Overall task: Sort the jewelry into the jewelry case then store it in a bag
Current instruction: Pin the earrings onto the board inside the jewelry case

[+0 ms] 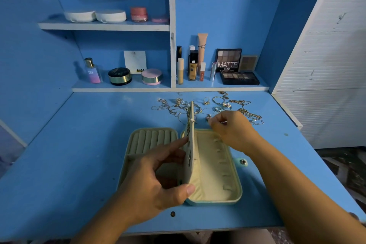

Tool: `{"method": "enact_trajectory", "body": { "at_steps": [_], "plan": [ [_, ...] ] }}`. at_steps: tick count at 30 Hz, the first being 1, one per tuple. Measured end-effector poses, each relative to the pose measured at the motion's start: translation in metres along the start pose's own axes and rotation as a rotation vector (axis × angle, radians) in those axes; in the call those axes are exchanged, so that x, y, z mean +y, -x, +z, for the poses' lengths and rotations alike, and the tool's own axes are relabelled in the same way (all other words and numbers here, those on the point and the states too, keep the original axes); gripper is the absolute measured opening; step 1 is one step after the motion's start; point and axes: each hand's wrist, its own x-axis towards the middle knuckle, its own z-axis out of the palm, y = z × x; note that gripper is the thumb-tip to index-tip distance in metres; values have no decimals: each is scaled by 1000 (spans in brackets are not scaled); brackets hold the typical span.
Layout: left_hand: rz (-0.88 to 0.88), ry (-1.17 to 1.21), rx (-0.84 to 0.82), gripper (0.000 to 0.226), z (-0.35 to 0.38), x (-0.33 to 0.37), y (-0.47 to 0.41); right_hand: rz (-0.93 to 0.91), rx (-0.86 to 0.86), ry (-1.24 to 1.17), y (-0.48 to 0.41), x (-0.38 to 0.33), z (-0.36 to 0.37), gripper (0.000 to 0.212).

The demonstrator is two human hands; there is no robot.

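A mint-green jewelry case [236, 194] lies open on the blue desk, cream inside, with ring rolls [152, 138] in its left half and small hook tabs in its right half. My left hand [158, 182] holds the case's middle flap [190, 144] upright between thumb and fingers; a few pieces hang on that flap. My right hand [231, 130] hovers over the case's far right corner and pinches a small silver piece, too small to identify. Loose gold and silver jewelry [217, 105], chains and rings, lies scattered on the desk behind the case.
Cosmetics fill the low shelf behind the desk: a perfume bottle [92, 71], compacts [119, 76], tubes and eyeshadow palettes [239, 78]. Jars sit on the upper shelf [103, 25]. A white louvred panel [326, 65] bounds the right side. The case's snap tab [243, 162] sticks out to the right.
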Motion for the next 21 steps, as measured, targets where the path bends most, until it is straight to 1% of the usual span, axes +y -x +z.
{"method": "enact_trajectory", "body": {
  "at_steps": [2, 3, 4, 6, 8, 11, 14, 21],
  "plan": [
    [8, -5, 1, 77, 1, 0, 2, 20, 19, -40, 0, 2, -7, 23],
    [9, -11, 2, 78, 1, 0, 2, 20, 27, -11, -1, 4, -10, 23],
    [9, -15, 2, 78, 0, 1, 2, 7, 32, 66, -2, 5, -14, 24],
    [12, -16, 1, 78, 0, 1, 2, -46, 21, 321, -4, 7, -21, 28],
    [16, -12, 1, 77, 1, 2, 2, -92, -30, 527, -5, 9, -22, 30],
    [22, -15, -3, 77, 0, 2, 2, -166, -108, 675, -3, 15, -18, 26],
    [23, -18, 2, 76, 0, 2, 2, -242, -64, 736, -1, 23, -16, 28],
    [13, 0, -9, 76, 0, 3, 3, -256, -34, 773, 2, 25, -14, 26]
  ]
}}
